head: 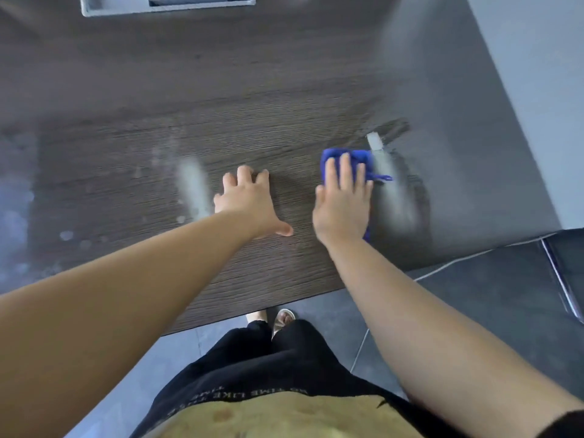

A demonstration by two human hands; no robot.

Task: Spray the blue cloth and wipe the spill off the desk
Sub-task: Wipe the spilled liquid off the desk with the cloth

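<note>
My right hand [343,203] presses flat on the blue cloth [360,158], which lies bunched on the dark wood-grain desk [189,121] toward its right side. A small loop of the cloth sticks out to the right. Wet, shiny smears [395,191] lie on the desk just right of the cloth. My left hand [249,200] rests on the desk with its fingers spread and nothing in it, a hand's width left of the right one. No spray bottle is in view.
A grey cable tray opening [167,4] sits in the desk at the top. Pale glare streaks [192,188] and droplets [66,235] mark the left of the desk. The desk's front edge [252,314] runs close to my body; dark tiled floor and a chair part [562,273] lie to the right.
</note>
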